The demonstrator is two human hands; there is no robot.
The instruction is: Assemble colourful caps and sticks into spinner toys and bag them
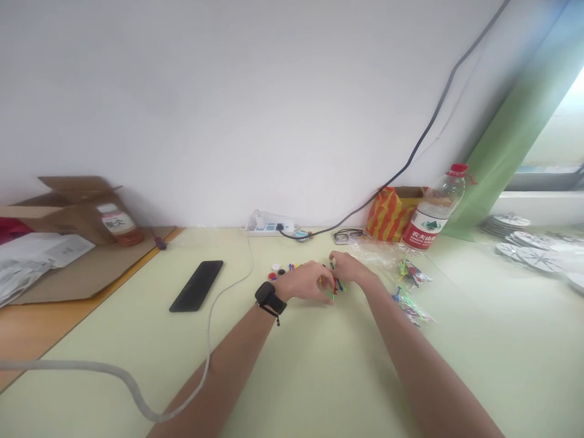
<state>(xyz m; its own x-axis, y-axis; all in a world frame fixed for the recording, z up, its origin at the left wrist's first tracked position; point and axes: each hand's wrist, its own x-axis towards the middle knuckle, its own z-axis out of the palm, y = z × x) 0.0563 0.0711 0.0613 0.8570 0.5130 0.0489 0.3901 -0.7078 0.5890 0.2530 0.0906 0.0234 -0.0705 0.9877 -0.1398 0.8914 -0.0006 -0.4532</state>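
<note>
Both hands meet over the pale green table [319,377], fingers pinched together around a small cluster of coloured plastic pieces [336,286] in red, blue and green. My left hand [306,282] wears a black watch at the wrist and curls over the cluster from the left. Its fingertips touch those of my right hand [351,269], which closes on the cluster from the right. Several small loose coloured pieces [281,270] lie just left of the hands. Clear bags with more coloured parts [410,286] lie to the right.
A black phone [196,286] lies to the left, beside a white cable [210,340]. At the back stand a power strip [269,224], glasses [347,235], a water bottle [433,210] and an orange bag [387,214]. A cardboard box [77,204] and juice bottle [117,224] sit far left.
</note>
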